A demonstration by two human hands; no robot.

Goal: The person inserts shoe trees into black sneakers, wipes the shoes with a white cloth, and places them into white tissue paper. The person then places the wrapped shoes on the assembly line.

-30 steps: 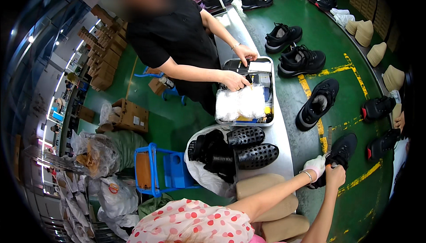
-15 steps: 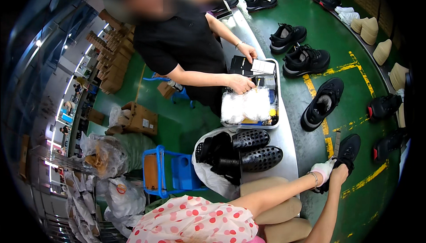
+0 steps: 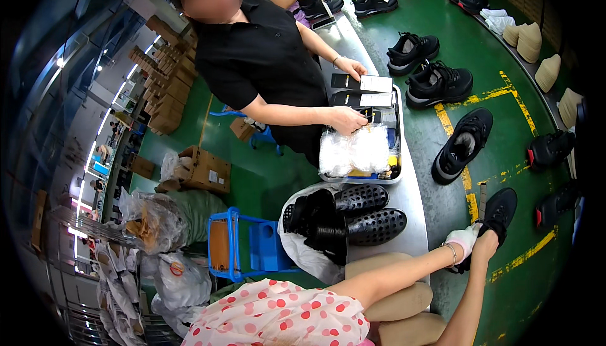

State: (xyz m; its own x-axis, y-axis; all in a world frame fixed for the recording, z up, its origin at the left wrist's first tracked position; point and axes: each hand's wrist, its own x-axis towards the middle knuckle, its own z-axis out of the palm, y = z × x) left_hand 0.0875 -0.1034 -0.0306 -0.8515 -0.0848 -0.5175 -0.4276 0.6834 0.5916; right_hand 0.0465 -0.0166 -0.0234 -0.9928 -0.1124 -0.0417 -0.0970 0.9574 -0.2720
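A black sneaker (image 3: pixel 502 206) is held over the green floor on the right, beyond the metal bench edge. My left hand (image 3: pixel 465 237), in a white glove with a bracelet at the wrist, is closed at the shoe's near side. My bare right hand (image 3: pixel 487 245) is closed around the same end of the shoe, just right of the glove. A narrow grey strip (image 3: pixel 483 199) stands up beside the shoe, above my left hand; what holds it is hidden. My fingertips and the part of the shoe under them are mostly covered.
Black sneakers (image 3: pixel 463 147) stand along a conveyor track, with beige shoe forms (image 3: pixel 529 43) beyond. A metal bench (image 3: pixel 413 207) carries perforated black clogs (image 3: pixel 377 227) and a plastic tray (image 3: pixel 396 137). Across it a co-worker (image 3: pixel 262 62) handles black-and-white cards (image 3: pixel 376 84). A blue stool (image 3: pixel 237 245) stands left.
The view has shifted slightly. The co-worker's upper hand now holds one black-and-white card apart above another. My hands remain on the sneaker with little change.
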